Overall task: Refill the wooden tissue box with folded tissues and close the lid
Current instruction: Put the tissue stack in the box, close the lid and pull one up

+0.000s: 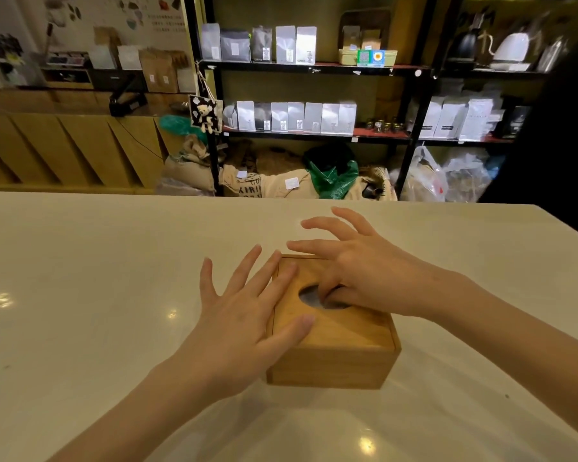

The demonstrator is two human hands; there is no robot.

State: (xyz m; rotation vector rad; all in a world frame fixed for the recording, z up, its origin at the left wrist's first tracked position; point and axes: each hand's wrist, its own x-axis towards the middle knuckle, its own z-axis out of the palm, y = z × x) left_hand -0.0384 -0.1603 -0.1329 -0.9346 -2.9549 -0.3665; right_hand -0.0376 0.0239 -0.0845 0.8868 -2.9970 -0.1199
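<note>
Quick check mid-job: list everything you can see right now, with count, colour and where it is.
wooden tissue box: one, honey brown, on the table near centre
lid: one, brown, on the box, oval opening
table: one, cream, glossy, foreground
shelving: black, behind the table
pouches: many, silver and white, on the shelves
sacks: several, tan, floor under the shelves
left hand: one, flat on the lid's left edge
right hand: one, fingertips in the opening

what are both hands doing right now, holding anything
Left hand: open, fingers spread, lying flat on the wooden tissue box lid, holding nothing.
Right hand: fingertips reach into the lid's oval opening; any grip cannot be told.
</note>
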